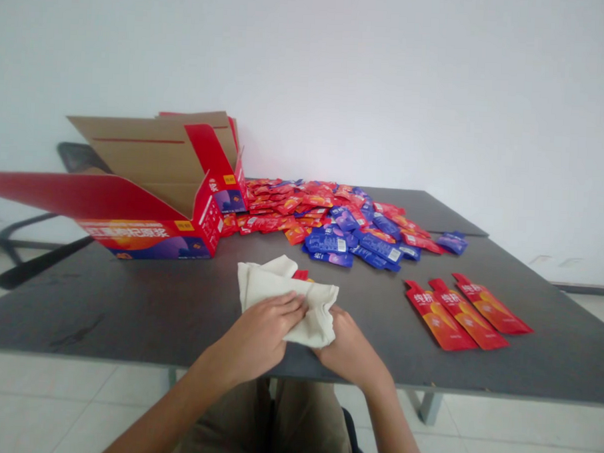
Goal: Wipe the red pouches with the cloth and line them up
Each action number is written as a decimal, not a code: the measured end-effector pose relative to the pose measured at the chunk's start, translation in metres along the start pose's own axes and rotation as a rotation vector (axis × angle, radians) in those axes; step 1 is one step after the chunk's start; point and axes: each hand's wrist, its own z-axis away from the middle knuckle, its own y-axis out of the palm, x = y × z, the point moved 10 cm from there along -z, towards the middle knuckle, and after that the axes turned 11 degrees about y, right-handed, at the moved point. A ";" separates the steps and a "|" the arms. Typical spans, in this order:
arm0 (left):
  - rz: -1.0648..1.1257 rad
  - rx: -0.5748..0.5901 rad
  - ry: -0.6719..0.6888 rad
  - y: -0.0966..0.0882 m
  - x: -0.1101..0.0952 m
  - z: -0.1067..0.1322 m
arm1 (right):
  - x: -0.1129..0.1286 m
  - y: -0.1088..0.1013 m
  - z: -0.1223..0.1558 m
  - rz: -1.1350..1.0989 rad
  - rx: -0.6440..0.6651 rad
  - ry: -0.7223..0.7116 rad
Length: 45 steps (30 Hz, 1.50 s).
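Knees in tan trousers (273, 419) fill the bottom of the head view, and both forearms rise from them over the near edge of the desk (128, 312).

The left hand (262, 331) lies on top of a cream cloth (286, 289), fingers pressed together and curled down, gripping the fabric. The right hand (349, 349) meets the cloth at its 5 o'clock corner. Its fingers go under the fabric and are hidden, so I cannot tell whether they pinch it. The cloth is bunched and folded, close to the near edge. A red sachet corner (300, 274) peeks out at its 12 o'clock side.

At 3 o'clock from the cloth, three red sachets (466, 312) lie flat in a row, side by side and slanted, with a bare strip of desk between them and the right hand. At 12 to 1 o'clock, well apart, a loose pile of red and blue sachets (332, 221) spreads toward the far edge by the white wall (388, 77). At 10 o'clock stands an open red carton (156, 233) with its cardboard flaps raised. One long red flap (58, 192) juts out past the desk's left edge.

Open dark desk runs from the carton's front to the near edge at 9 o'clock of the hands, and more lies beyond the three sachets toward the right edge. A dark chair (77, 156) shows behind the carton, and pale tiled floor (48, 409) lies below.
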 end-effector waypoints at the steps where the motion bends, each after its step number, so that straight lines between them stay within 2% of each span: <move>1: 0.007 0.003 -0.009 0.000 0.002 -0.001 | -0.002 -0.001 0.000 0.005 -0.005 0.015; 6: -0.009 0.014 -0.112 -0.002 0.034 -0.016 | -0.007 -0.007 0.002 0.022 -0.050 0.098; 8: -0.011 0.014 -0.101 -0.002 0.031 -0.015 | -0.006 -0.006 0.002 0.018 -0.039 0.082; 13: 0.029 -0.009 -0.003 0.000 -0.001 0.003 | -0.002 0.000 0.001 0.014 -0.015 0.006; 15: 0.029 -0.006 -0.024 0.000 0.003 0.002 | -0.004 -0.001 0.001 0.014 -0.028 0.024; 20: -0.006 0.011 -0.142 -0.002 0.038 -0.014 | -0.007 -0.006 0.001 0.018 -0.057 0.087; 22: -0.007 0.008 -0.123 -0.001 0.034 -0.013 | -0.005 -0.006 0.001 0.009 -0.053 0.079; 27: 0.016 -0.009 -0.019 -0.001 0.002 0.001 | 0.001 -0.001 0.000 -0.006 -0.005 0.008; 29: 0.017 -0.008 -0.035 -0.001 0.007 -0.002 | -0.002 -0.002 0.001 0.011 -0.012 0.041; 32: 0.006 -0.007 -0.109 -0.002 0.030 -0.013 | -0.007 -0.006 0.002 0.021 -0.042 0.101; 34: -0.006 -0.003 -0.131 -0.002 0.037 -0.015 | -0.007 -0.008 0.002 0.015 -0.053 0.099; 40: -0.008 -0.005 -0.031 0.000 0.004 0.001 | 0.002 -0.002 0.001 -0.018 -0.004 0.010; 42: 0.005 -0.004 -0.050 0.000 0.007 -0.001 | -0.001 -0.004 0.001 -0.006 -0.019 0.033; 45: 0.008 0.006 -0.122 -0.001 0.027 -0.011 | -0.007 -0.007 0.002 0.028 -0.052 0.099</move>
